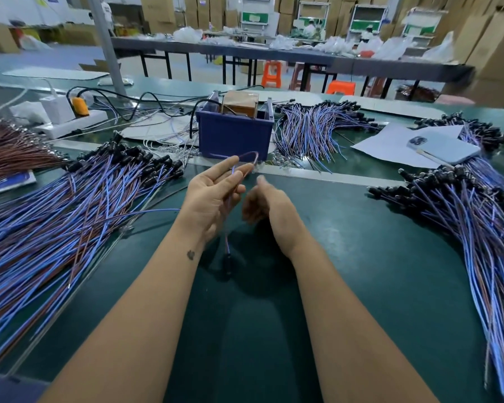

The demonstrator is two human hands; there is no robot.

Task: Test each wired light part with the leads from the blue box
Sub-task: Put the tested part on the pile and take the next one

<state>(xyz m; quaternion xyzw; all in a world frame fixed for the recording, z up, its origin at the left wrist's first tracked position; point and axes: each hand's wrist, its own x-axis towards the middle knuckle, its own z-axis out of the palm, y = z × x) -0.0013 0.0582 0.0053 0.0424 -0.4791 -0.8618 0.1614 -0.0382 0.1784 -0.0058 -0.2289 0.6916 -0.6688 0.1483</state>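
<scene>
Sitting mid-worktop [361,257], blue box [233,135] just beyond both hands. Risking a snag: loose piles [56,216] crowding either side. Left hand [213,196] pinching one wired light part [230,199], black end dangling below. Right hand [264,203] just beside, blurred, loosely curled, holding nothing visible.

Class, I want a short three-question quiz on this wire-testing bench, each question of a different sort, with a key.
1. True or false: the phone lies left of the blue box.
2. Which hand holds the wired light part? A left hand B right hand
3. Fill in: the part's black end hangs ___ the left hand.

Key: 1 false, it lies to the right. 2 A. 3 below.
</scene>
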